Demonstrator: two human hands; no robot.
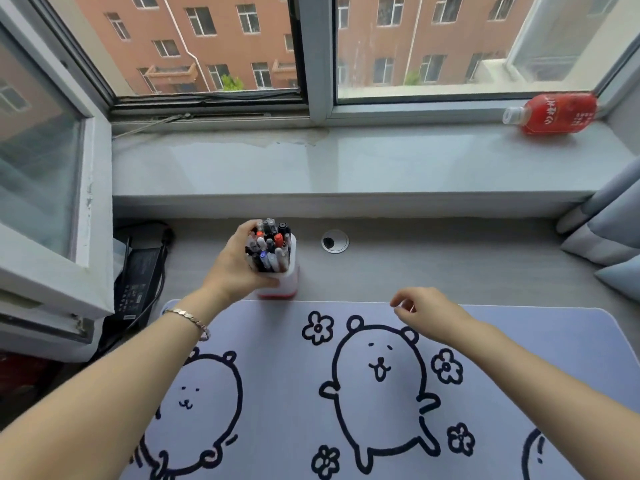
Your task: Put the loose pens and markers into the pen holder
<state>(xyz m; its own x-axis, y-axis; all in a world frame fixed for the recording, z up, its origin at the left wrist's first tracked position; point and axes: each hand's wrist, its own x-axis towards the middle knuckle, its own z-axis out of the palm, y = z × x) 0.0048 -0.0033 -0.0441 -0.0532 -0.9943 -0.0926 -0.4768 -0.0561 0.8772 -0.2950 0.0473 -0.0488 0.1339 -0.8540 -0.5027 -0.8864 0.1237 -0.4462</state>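
A white pen holder (290, 276) with a red base stands upright on the grey desk, just beyond the far edge of the mat. Several pens and markers (270, 247) fill it, caps up. My left hand (232, 263) wraps around the holder's left side, fingers reaching behind its rim. Over the mat's far edge, to the holder's right, my right hand (423, 311) hovers with its fingers loosely curled and nothing in it. I see no loose pen on the mat or desk.
A lilac desk mat (277, 375) with bear drawings covers the near desk. A round cable grommet (335, 241) sits right of the holder. A black power adapter (138, 271) with cables lies at the left. A red bottle (554, 113) lies on the windowsill. Curtains hang at right.
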